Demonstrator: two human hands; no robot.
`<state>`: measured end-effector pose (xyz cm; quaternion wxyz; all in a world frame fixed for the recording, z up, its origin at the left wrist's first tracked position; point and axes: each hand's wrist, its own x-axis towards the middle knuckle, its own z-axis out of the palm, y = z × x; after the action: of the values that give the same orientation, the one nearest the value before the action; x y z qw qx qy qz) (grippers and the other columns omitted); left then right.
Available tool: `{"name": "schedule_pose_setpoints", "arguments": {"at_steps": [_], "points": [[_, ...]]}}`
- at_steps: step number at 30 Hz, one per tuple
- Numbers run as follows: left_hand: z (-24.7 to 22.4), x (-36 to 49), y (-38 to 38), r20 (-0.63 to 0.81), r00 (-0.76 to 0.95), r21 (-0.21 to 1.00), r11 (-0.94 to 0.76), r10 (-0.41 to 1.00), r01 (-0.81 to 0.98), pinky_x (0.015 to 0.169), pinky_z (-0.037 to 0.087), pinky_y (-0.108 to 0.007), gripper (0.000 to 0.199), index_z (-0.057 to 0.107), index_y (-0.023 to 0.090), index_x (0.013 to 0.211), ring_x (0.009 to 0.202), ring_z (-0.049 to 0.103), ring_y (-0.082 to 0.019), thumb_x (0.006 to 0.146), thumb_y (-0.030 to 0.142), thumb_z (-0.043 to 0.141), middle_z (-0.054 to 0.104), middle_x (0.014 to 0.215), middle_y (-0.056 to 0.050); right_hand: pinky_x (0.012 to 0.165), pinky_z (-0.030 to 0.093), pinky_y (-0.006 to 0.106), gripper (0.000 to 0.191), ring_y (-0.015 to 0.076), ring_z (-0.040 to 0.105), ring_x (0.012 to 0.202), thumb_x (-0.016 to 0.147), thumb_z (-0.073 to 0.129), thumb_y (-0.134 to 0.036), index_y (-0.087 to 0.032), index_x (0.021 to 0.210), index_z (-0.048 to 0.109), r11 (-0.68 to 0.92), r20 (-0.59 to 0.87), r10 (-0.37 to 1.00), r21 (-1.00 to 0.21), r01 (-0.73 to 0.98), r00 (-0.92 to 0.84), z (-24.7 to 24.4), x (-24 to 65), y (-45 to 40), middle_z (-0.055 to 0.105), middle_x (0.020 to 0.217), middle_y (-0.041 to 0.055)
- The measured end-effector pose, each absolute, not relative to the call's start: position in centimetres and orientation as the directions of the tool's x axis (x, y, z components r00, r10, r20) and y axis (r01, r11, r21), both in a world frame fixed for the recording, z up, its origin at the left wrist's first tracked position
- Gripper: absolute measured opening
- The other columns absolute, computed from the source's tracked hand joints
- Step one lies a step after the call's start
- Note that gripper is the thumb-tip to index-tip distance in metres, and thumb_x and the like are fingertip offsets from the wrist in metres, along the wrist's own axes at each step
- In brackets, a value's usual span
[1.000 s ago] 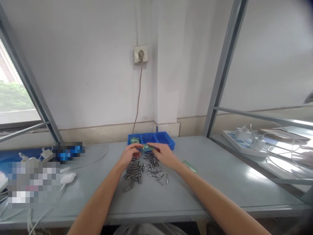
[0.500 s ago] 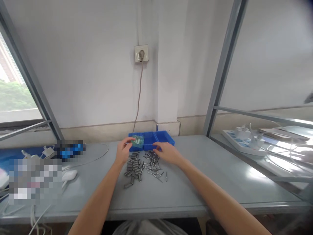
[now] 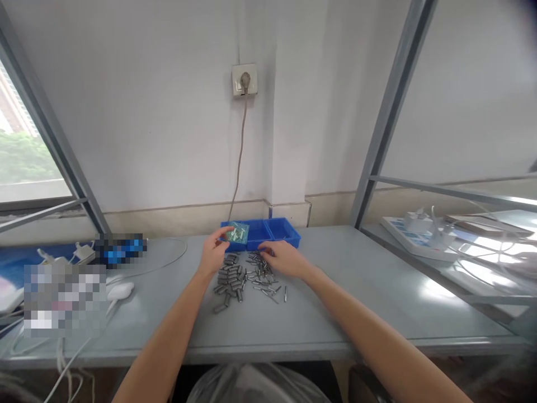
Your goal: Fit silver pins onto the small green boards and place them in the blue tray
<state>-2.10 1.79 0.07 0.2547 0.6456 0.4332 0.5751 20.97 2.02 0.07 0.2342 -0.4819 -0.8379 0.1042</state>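
Observation:
My left hand (image 3: 215, 251) pinches a small clear plastic bag (image 3: 238, 232) with a greenish look and light bits inside, held up before the left part of a blue divided tray (image 3: 289, 242). Beneath and right of that hand lies a pile of short, thick grey metal cylinders (image 3: 230, 280). Next to them spreads a heap of thin metal pins (image 3: 260, 273). My right hand (image 3: 282, 256) is at the back of the pin heap, thumb and fingers curled toward each other; what is between the fingertips is too small to make out.
White chargers and cables (image 3: 119, 292) lie on the left side of the grey table (image 3: 361, 302). On the right, past a metal frame post (image 3: 384, 123), stand a white power strip (image 3: 413, 238) and more cables. A plugged cord (image 3: 241, 151) hangs from the wall socket.
The bag in my left hand has turned and shows more of its face. My right hand has shifted slightly left over the pins. The whole view has tilted a little downward.

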Motion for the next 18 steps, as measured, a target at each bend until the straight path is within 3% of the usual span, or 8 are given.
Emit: {"name": "schedule_pose_setpoints", "arguments": {"at_steps": [4, 7, 10, 13, 18], "points": [[0.2, -2.2, 2.3, 0.492, -0.054, 0.824, -0.445, 0.869, 0.351, 0.070, 0.044, -0.025, 0.050, 0.064, 0.022, 0.122, 0.074, 0.054, -0.013, 0.073, 0.017, 0.055, 0.062, 0.103, -0.004, 0.075, 0.042, 0.029, 0.031, 0.0222, 0.065, 0.092, 0.088, 0.046, -0.028, -0.025, 0.109, 0.069, 0.459, 0.293, 0.883, -0.385, 0.801, -0.366, 0.1, 21.3, 2.4, 0.073, 0.098, 0.0038], [0.1, -2.4, 3.0, 0.527, -0.071, 0.767, -0.437, 0.847, 0.471, 0.090, 0.043, -0.034, 0.047, 0.060, 0.022, 0.127, 0.104, 0.053, -0.023, 0.080, 0.028, 0.058, 0.061, 0.120, -0.009, 0.074, 0.042, 0.029, 0.031, 0.0229, 0.064, 0.092, 0.088, 0.047, -0.030, -0.025, 0.110, 0.068, 0.448, 0.297, 0.888, -0.387, 0.806, -0.351, 0.1, 21.6, 2.6, 0.073, 0.097, 0.0037], [-0.6, -2.8, 3.6, 0.531, -0.069, 0.668, -0.367, 0.844, 0.647, 0.106, 0.028, -0.047, 0.053, 0.053, 0.021, 0.134, 0.129, 0.036, -0.032, 0.083, 0.036, 0.058, 0.056, 0.132, -0.011, 0.074, 0.042, 0.029, 0.031, 0.0229, 0.064, 0.093, 0.087, 0.048, -0.031, -0.026, 0.109, 0.068, 0.442, 0.284, 0.893, -0.396, 0.805, -0.350, 0.1, 21.7, 2.6, 0.073, 0.098, 0.0037], [-1.6, -3.2, 4.0, 0.476, -0.039, 0.529, -0.251, 0.879, 0.811, 0.107, 0.019, -0.056, 0.053, 0.050, 0.025, 0.135, 0.133, 0.031, -0.035, 0.084, 0.036, 0.056, 0.052, 0.139, -0.009, 0.074, 0.042, 0.029, 0.030, 0.0226, 0.064, 0.092, 0.086, 0.050, -0.031, -0.026, 0.109, 0.068, 0.431, 0.261, 0.900, -0.404, 0.807, -0.349, 0.1, 21.6, 2.3, 0.073, 0.097, 0.0035], [-2.5, -3.6, 4.3, 0.458, 0.001, 0.402, -0.208, 0.889, 0.892, 0.106, 0.023, -0.055, 0.045, 0.056, 0.026, 0.128, 0.131, 0.033, -0.034, 0.088, 0.043, 0.048, 0.053, 0.137, -0.009, 0.074, 0.041, 0.029, 0.030, 0.0226, 0.062, 0.093, 0.086, 0.050, -0.033, -0.025, 0.110, 0.067, 0.410, 0.262, 0.909, -0.423, 0.808, -0.325, 0.5, 21.9, 2.5, 0.072, 0.098, 0.0044]]}}
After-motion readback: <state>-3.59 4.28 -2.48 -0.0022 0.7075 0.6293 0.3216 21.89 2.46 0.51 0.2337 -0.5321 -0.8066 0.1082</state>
